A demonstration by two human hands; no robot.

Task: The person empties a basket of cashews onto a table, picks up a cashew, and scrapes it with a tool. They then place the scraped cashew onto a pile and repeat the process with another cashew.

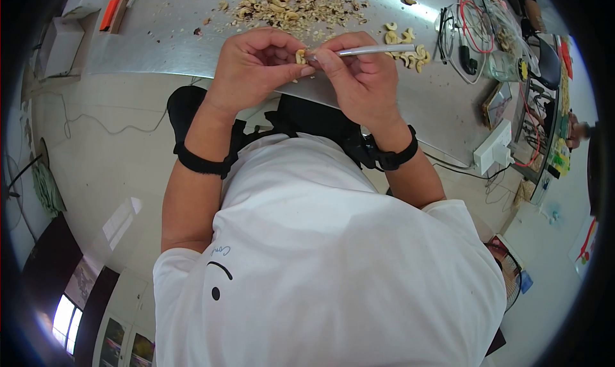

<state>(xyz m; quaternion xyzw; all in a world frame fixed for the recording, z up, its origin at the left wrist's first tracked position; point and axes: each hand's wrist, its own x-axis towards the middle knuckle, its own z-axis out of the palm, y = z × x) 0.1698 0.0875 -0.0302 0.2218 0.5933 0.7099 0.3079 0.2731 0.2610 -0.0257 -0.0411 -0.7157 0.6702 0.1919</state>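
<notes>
While our left hand (256, 62) pinches a cashew (300, 56), our right hand (362, 78) grips a metal pick (378, 49) at its 3 o'clock; likely mid-peel, next needs gentle scraping.

hands (256, 66) (362, 78) 2 | wristbands (202, 164) (394, 154) 2 | metal tool (375, 49) 1 | held cashew (300, 57) 1

You wore a white short-sleeved T-shirt (333, 251), loose over chest and shoulders, with sleeves that ended above the elbows. A small dark print (218, 274) sat on its left side: a line of cursive lettering, then a curved stroke with a round dot beneath. A broad black band (200, 163) circled your left forearm, and a black buckled strap (398, 154) circled your right wrist. Your left hand (256, 62) and right hand (362, 78) were bare.
</notes>
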